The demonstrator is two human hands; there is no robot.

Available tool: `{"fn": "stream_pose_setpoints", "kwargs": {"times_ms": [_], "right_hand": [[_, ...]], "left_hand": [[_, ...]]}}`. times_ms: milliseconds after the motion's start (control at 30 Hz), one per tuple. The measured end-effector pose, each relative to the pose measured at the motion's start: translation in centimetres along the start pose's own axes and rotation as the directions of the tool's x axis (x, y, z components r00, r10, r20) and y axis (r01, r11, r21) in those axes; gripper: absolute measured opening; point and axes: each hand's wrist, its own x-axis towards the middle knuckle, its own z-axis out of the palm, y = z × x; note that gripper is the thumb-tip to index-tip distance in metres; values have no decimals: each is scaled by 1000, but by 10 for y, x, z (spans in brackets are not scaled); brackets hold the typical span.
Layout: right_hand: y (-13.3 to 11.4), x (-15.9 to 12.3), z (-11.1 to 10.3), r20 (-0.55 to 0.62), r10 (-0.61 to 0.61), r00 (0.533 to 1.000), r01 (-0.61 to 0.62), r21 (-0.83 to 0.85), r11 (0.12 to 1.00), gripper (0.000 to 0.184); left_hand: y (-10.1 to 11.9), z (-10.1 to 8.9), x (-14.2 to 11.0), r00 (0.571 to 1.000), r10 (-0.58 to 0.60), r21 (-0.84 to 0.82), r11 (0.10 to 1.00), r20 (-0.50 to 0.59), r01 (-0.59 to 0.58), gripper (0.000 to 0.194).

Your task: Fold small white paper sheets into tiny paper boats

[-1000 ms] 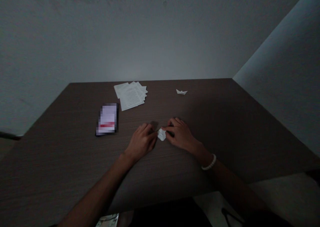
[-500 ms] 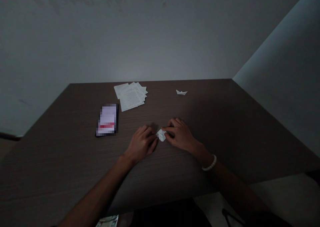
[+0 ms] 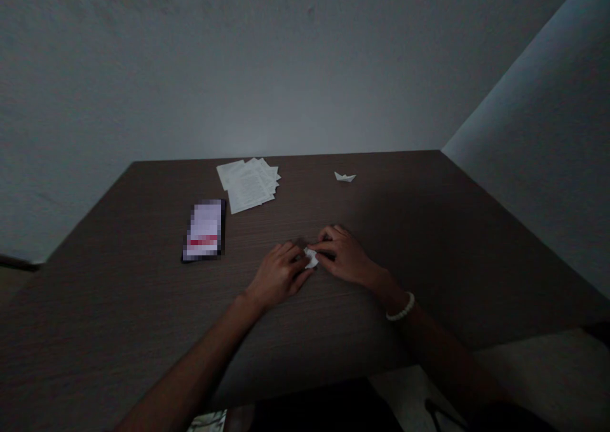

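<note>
A small piece of folded white paper (image 3: 311, 258) lies on the dark wooden table, partly covered by my fingers. My left hand (image 3: 281, 272) grips it from the left, with the fingers over it and the thumb low near its front edge. From the right, my right hand (image 3: 347, 255) holds its other side between thumb and fingers; a beaded bracelet (image 3: 401, 308) circles that wrist. The exact folds are too small and too hidden to make out. Farther back on the table stands a little white paper boat (image 3: 345, 177).
A fanned stack of printed paper sheets (image 3: 248, 187) lies at the back left. In front of it, a phone (image 3: 204, 230) with a blurred lit screen rests on the table (image 3: 143, 305). The wall (image 3: 305, 70) meets the table's far edge.
My left hand has slid a little to the right, so its fingers now cover more of the folded paper. My right hand has stayed nearly in place.
</note>
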Motion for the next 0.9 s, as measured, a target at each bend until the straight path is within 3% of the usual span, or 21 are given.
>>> {"fn": "stream_pose_setpoints", "kwargs": {"times_ms": [233,533,900], "right_hand": [[4,-2,-7,7,-72,997,71,104,992,18],[9,-2,-3,-22,-98,995,100,119,988,8],[8,-2,-3,-17,-139,990,140,107,984,9]], "left_hand": [[1,2,-1,999,-46,78,996,-29,48,26],[2,-1,-4,999,-35,63,997,-11,35,23],[0,-3,-3,997,-68,-125,990,-35,64,24]]}}
